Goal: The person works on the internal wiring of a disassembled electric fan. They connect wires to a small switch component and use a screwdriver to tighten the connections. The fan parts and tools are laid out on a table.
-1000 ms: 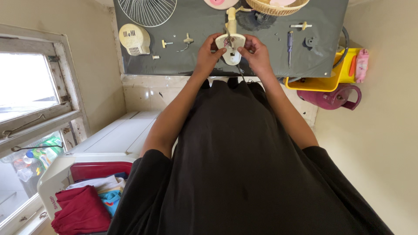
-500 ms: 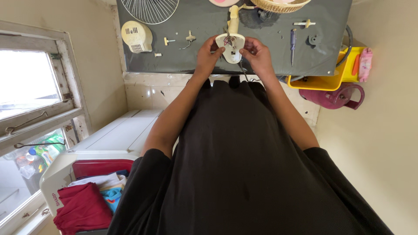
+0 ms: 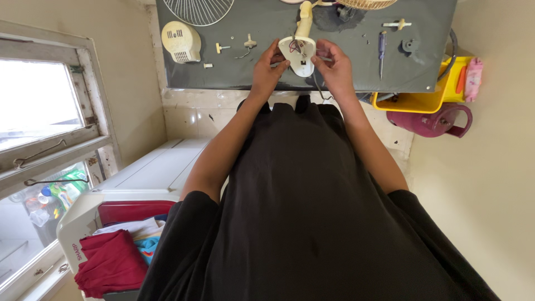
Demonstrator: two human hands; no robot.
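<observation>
Fan base housing (image 3: 298, 54) lies at the desk's (image 3: 234, 75) near edge, long axis running toward the far edge. Left hand (image 3: 266, 69) and right hand (image 3: 334, 66) flank it equally, fingers grasping its sides.

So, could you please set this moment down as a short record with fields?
Surface: dark grey mat laid on a tiled floor
Left hand: left hand grips the left edge of the cream fan housing
Right hand: right hand holds the housing's right edge
Housing: open, wires showing inside
Left of it: round cream motor cover, wire fan guard
Right of it: screwdriver
Off the mat: yellow tray, maroon jug
</observation>
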